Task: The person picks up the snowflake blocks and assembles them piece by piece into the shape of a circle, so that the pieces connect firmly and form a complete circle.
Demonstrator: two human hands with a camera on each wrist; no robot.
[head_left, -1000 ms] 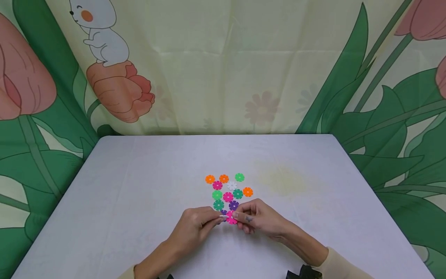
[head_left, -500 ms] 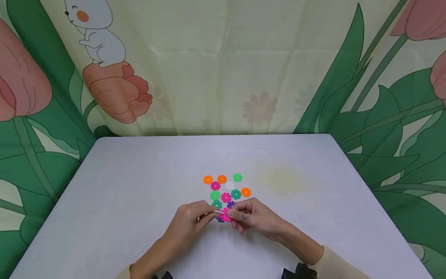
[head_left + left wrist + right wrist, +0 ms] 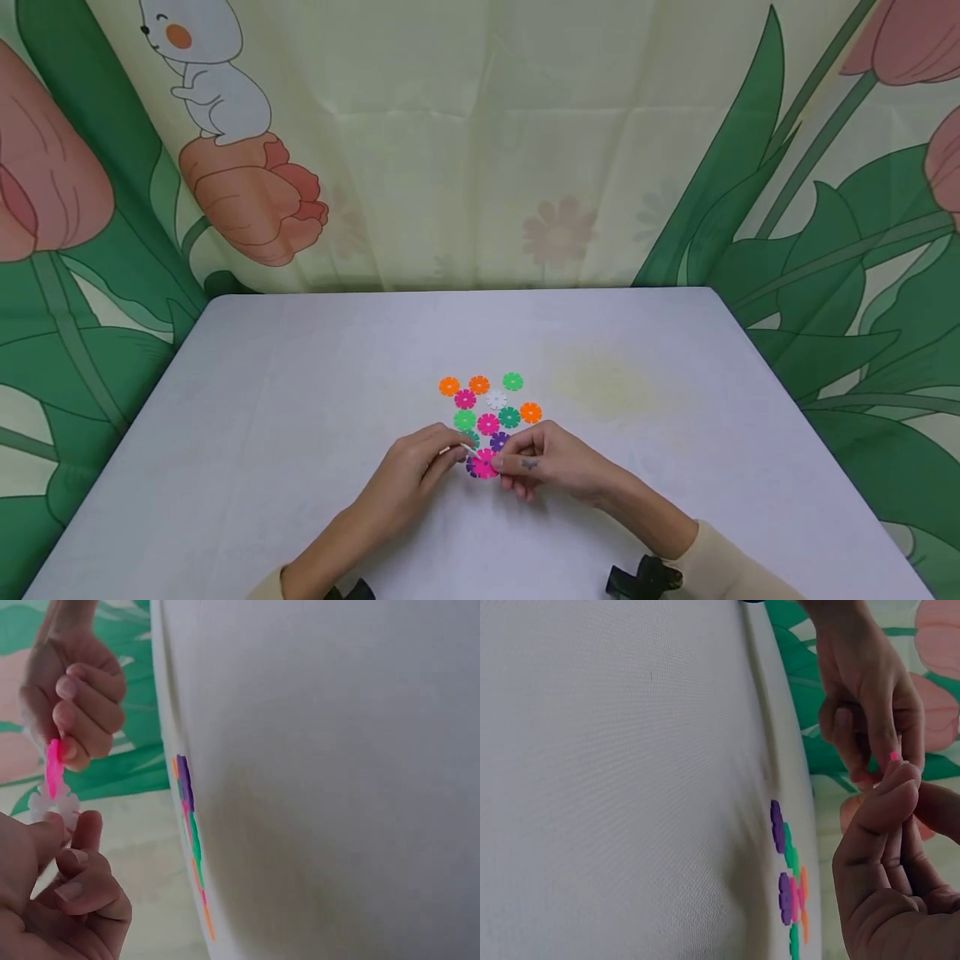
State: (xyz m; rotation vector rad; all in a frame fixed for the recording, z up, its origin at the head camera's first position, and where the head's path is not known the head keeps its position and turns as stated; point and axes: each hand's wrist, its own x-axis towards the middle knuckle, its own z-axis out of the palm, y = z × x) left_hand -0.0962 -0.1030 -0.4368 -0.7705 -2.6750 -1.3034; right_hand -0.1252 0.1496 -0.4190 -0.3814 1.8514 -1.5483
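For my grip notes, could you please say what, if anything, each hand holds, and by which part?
The left hand pinches a white disc by its edge; the right hand, a pink disc, likewise.

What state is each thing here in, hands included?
Left hand, pinching the white disc
Right hand, pinching the pink disc
White disc, lifted, apparently meeting the pink disc
Pink disc, lifted off the table
Other flower-shaped discs, lying flat on the table
Table, marked by a faint yellowish patch
Backdrop, hanging, creased
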